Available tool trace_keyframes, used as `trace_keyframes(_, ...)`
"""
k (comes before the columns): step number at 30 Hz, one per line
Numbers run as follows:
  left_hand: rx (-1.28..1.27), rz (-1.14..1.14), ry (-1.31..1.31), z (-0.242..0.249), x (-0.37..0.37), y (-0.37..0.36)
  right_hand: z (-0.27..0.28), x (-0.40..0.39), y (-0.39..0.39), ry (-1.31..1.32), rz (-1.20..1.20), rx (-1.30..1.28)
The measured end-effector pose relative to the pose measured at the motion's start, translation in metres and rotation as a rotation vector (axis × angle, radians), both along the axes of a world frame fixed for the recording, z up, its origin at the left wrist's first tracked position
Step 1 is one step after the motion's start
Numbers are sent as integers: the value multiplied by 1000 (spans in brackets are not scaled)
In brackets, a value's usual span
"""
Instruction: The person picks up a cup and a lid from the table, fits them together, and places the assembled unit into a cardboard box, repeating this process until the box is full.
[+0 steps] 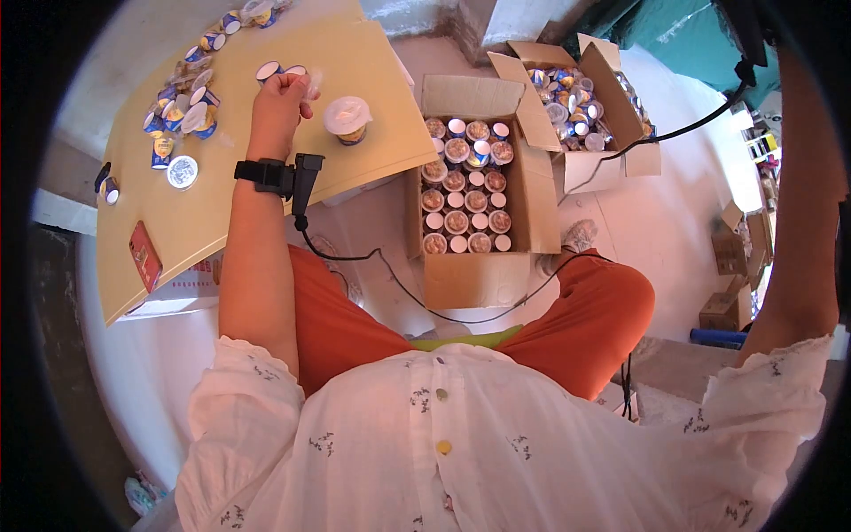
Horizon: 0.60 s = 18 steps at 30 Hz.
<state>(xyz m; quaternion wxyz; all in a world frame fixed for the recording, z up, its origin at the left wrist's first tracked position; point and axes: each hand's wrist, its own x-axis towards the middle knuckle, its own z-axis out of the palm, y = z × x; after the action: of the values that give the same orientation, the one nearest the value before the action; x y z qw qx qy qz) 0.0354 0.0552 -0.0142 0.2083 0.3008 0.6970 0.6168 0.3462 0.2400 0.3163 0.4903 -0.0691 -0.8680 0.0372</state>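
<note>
My left hand (284,99) is over the yellow table, its fingers curled together in a pinch. What the fingers hold, if anything, is hidden. Right beyond them lie two small blue-and-yellow paper cups (269,71) with white bases, one partly covered by my fingers. A wisp of clear plastic (314,82) shows beside the fingertips. To the right of this hand stands a larger lidded cup (347,121) with a translucent cover. My right arm (793,222) reaches up along the right edge, and its hand is outside the picture.
Several cups (174,115) lie along the table's (213,204) far left, with a red phone (144,255) near its edge. On the floor, one open carton (477,282) holds rows of filled cups; another (592,163) holds loose ones. Black cables (425,309) cross my lap.
</note>
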Motion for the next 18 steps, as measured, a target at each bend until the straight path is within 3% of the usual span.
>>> trace_keyframes(6,40,-89,-108,0,4,-9,-2,-3,-15,-81,199,-16)
trace_keyframes(7,61,-132,-136,-1,3,-12,-15,-9,-24,-69,60,-85)
trace_keyframes(9,36,-143,-141,1,8,-16,-51,-23,-38,-43,-150,-328)
trace_keyframes(11,3,-155,-149,8,13,-20,-90,-25,-12,-154,-32,-536)
trace_keyframes(12,-26,-194,-149,10,16,-22,-122,-25,11,-177,168,-505)
trace_keyframes(18,-100,-255,-124,3,22,-19,-248,-62,-9,-37,161,-981)
